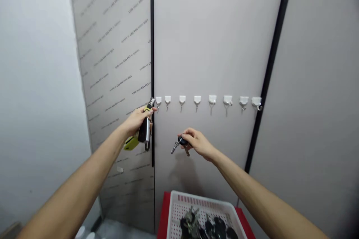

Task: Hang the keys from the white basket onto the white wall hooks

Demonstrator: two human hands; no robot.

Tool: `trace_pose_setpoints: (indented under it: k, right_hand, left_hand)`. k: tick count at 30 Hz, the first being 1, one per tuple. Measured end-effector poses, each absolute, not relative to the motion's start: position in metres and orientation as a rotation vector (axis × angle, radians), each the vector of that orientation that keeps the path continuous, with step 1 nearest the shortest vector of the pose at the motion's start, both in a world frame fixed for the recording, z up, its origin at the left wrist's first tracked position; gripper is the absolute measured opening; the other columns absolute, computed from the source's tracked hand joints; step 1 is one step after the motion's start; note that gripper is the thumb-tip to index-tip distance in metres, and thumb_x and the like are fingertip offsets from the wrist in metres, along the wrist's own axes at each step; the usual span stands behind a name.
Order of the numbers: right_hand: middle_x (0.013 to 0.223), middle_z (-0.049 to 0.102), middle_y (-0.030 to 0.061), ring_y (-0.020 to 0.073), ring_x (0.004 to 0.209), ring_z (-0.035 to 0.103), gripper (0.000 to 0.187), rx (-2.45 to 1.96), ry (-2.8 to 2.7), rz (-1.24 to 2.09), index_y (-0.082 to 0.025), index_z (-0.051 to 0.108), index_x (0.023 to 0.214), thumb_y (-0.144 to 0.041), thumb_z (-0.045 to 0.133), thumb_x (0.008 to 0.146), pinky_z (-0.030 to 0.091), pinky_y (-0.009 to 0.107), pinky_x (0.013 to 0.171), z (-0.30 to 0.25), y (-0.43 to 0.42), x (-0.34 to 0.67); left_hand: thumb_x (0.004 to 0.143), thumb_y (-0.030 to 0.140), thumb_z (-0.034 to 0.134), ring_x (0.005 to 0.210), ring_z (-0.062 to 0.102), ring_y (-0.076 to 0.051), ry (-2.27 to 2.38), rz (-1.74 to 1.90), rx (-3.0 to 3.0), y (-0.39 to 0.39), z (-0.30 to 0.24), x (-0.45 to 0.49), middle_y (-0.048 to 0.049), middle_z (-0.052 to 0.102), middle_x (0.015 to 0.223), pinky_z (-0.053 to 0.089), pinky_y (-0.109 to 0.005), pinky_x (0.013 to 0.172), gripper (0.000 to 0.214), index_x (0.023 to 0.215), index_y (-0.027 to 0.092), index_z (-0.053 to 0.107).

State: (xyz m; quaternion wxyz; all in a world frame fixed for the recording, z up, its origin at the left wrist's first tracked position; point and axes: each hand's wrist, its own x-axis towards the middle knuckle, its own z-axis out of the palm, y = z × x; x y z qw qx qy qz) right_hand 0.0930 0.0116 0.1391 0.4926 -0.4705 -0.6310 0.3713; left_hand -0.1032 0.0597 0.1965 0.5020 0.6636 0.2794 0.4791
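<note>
A: What is nearest?
B: At the bottom, a white basket (206, 198) holding a pile of keys (217, 227), with something red (164, 209) showing at both sides.

A: And the hands?
B: The right hand (199, 142), above the basket, pinches a black fob (183, 140); a silver clasp (175, 146) and a metal key (187, 151) dangle from it. The left hand (136, 120) grips a bunch (144, 130) with a yellow-and-black strap, a dark case and a lime piece hanging below.

A: What lies beyond?
B: Eight white hooks (197, 99) in a row on a pale panel (210, 44). The left fingertips are by the leftmost; whether they touch, I can't tell.
</note>
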Motion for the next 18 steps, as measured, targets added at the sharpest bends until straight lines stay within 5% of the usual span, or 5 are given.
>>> trace_pose_setpoints:
  k: [10,18]
  right_hand:
    - [0.053,0.049,-0.0048,0.0052,0.043,0.046,0.012,-1.368,-1.233,1.027,-0.016,0.039,0.063,-0.028,0.044,0.063,0.033,0.017,0.039,0.015,-0.058,0.147]
    - [0.049,0.043,-0.0058,0.0064,0.048,0.043,0.01,-1.423,-1.092,0.782,-0.016,0.044,0.058,-0.026,0.046,0.059,0.034,0.018,0.045,-0.031,-0.087,0.151]
  left_hand:
    - [0.068,0.024,0.035,0.043,0.042,-0.006,0.693,0.863,2.005,0.0,0.053,0.006,0.0047,0.043,0.05,0.034,-0.016,0.044,0.021,0.082,0.014,0.048]
    - [0.071,0.025,0.029,0.068,0.052,-0.014,0.879,0.512,2.626,-0.019,-0.003,0.037,-0.0017,0.058,0.075,0.036,-0.022,0.059,0.028,0.091,0.022,0.048]
